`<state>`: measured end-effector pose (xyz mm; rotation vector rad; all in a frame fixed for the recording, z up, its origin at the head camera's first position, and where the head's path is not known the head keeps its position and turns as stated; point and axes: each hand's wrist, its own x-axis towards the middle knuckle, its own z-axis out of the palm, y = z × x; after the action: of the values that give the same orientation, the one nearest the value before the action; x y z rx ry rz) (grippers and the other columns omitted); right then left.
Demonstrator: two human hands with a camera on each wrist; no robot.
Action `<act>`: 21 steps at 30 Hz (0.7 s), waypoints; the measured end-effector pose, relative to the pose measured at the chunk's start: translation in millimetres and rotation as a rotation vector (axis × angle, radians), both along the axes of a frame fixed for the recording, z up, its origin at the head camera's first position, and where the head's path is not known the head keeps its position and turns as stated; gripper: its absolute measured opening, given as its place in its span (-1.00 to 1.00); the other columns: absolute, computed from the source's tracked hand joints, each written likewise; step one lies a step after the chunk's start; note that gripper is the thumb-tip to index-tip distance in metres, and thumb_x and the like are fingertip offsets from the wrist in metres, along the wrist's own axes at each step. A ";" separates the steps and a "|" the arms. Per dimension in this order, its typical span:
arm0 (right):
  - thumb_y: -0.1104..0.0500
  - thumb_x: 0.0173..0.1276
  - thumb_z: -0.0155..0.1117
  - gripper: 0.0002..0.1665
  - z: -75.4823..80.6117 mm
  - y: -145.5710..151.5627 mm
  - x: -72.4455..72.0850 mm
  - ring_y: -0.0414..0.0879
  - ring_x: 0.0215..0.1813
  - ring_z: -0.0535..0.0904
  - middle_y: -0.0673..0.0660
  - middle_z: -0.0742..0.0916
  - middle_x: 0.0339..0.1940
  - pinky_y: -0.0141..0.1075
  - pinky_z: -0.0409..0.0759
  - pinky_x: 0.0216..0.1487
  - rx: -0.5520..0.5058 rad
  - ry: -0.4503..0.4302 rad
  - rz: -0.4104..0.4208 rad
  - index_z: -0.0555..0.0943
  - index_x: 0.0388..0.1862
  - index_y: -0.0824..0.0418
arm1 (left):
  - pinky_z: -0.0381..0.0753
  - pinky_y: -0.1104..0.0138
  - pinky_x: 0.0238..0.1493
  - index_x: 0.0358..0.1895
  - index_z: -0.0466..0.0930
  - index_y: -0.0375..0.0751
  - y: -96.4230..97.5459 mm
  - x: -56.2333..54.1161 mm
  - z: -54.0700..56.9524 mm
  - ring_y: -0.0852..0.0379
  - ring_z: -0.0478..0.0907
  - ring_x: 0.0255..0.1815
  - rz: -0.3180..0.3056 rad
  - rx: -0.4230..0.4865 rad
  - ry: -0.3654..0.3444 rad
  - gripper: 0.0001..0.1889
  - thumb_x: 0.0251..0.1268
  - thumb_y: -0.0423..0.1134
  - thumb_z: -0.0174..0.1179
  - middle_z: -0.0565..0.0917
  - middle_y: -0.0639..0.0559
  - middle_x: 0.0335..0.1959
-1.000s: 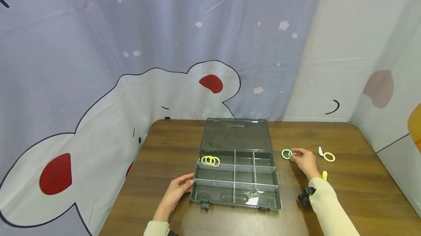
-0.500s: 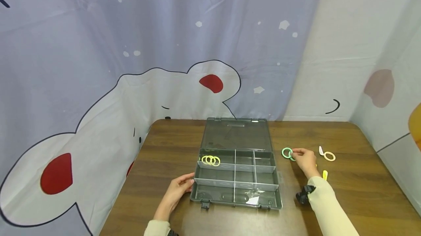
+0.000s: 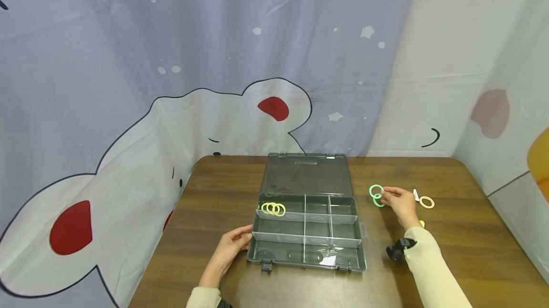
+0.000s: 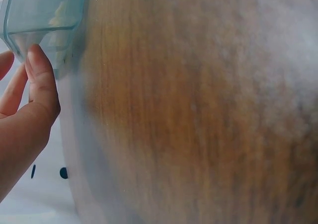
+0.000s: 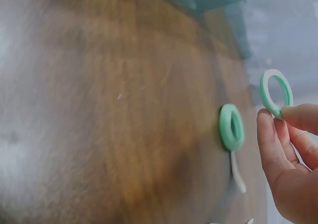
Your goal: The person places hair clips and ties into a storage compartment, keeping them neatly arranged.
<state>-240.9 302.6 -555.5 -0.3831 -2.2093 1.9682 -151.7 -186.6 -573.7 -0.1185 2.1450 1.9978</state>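
Note:
My right hand point(image 3: 401, 203) pinches a green ring point(image 5: 264, 92) between thumb and fingertips, raised upright above the table. A second green ring point(image 5: 226, 127) lies below it, with a pale strip point(image 5: 237, 172) just beneath in the right wrist view. My left hand point(image 3: 229, 251) rests at the left wall of a grey see-through divider box point(image 3: 276, 228), thumb and fingertips right at its side; the left wrist view shows the thumb against the box's corner point(image 4: 30, 30). Yellow rings point(image 3: 285, 210) overlap in the box's back left compartment.
The box's lid point(image 3: 306, 174) lies folded back toward the curtain point(image 3: 206, 122). Right of my right hand are a beige ring point(image 3: 432, 202) and a small white piece point(image 3: 415, 195). A bit of yellow point(image 3: 422, 223) shows beside the right wrist. Wooden table point(image 3: 480, 236) surrounds the box.
My right hand has lifted one green ring up from the other, which stays on the table. My left hand has stayed at the box.

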 end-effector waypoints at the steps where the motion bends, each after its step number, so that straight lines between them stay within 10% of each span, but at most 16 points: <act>1: 0.44 0.33 0.19 -0.58 2.3 -1.2 0.1 -0.31 -0.42 0.67 -0.02 0.70 -0.44 -0.43 0.67 -0.25 -0.011 0.002 0.008 0.41 0.08 0.72 | 0.63 0.38 -0.20 0.22 0.43 -0.51 -0.1 -0.2 0.0 0.15 0.54 -0.26 0.001 -0.003 0.000 -0.58 0.35 -0.36 0.16 0.65 -0.18 -0.13; 21: 0.46 0.31 0.21 -0.56 40.0 -57.5 -3.1 -0.24 -0.43 0.70 0.03 0.73 -0.39 -0.42 0.68 -0.27 -0.112 0.017 0.076 0.41 0.10 0.72 | 0.63 0.39 -0.20 0.21 0.43 -0.53 -0.8 0.6 -1.9 0.18 0.55 -0.29 -0.004 0.008 0.014 -0.57 0.35 -0.36 0.17 0.65 -0.14 -0.18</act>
<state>-244.0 245.1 -515.5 -0.3002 -2.1399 2.1324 -151.1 -187.4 -575.6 -0.0992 2.1436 2.0105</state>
